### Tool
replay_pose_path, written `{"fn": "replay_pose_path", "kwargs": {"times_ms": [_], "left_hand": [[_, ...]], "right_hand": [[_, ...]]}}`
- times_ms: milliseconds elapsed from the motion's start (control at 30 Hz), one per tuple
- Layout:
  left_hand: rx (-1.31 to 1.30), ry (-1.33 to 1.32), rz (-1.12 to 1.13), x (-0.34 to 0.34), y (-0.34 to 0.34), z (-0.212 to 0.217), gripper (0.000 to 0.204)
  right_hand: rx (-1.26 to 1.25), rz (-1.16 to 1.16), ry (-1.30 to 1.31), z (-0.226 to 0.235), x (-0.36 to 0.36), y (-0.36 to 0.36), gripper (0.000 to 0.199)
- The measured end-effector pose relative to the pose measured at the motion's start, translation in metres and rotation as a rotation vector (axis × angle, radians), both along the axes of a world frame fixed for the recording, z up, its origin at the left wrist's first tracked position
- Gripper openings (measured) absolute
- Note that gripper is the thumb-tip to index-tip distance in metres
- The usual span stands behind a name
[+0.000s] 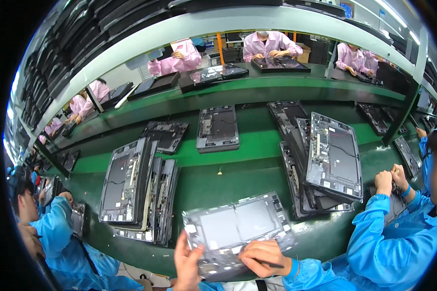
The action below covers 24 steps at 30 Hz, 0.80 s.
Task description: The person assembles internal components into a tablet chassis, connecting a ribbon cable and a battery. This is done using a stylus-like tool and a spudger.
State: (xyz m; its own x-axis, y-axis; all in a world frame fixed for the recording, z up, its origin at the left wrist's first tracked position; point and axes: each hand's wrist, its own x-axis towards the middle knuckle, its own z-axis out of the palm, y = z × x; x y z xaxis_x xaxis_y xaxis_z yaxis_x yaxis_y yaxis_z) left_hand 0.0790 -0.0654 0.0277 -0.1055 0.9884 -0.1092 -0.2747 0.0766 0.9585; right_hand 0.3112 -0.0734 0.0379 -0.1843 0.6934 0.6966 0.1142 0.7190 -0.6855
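In front of me is an opened tablet-like device (pixel 235 220), tilted, with large pale silver panels and small electronic parts along its near edge. My left hand (pixel 187 262) grips its near left corner, thumb on top. My right hand (pixel 264 254) is closed around a thin black stick-like tool (pixel 271 264) above the near right part of the device. The fingers hide the tool's tip, so I cannot tell its exact kind. Slight blur covers the device's small parts.
Stacks of similar opened devices stand left (pixel 126 189) and right (pixel 332 160) on the green bench (pixel 218 179). A single device (pixel 217 128) lies farther back. Blue-sleeved co-workers sit on both sides; people in pink work beyond the raised ledge (pixel 218 92). A pale shelf beam (pixel 218 22) crosses overhead.
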Motion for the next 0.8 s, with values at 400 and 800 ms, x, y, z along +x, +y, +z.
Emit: {"fn": "replay_pose_path", "kwargs": {"times_ms": [400,800], "left_hand": [[0.466,0.182,0.257,0.119,0.337,0.068,0.062],[0.184,1.349,-0.049,0.202,0.42,0.019,0.09]], "right_hand": [[-0.209,-0.097,-0.032,-0.009,0.071,-0.018,0.002],[-0.263,-1.503,-1.268,-0.07,0.466,-0.038,0.017]]}}
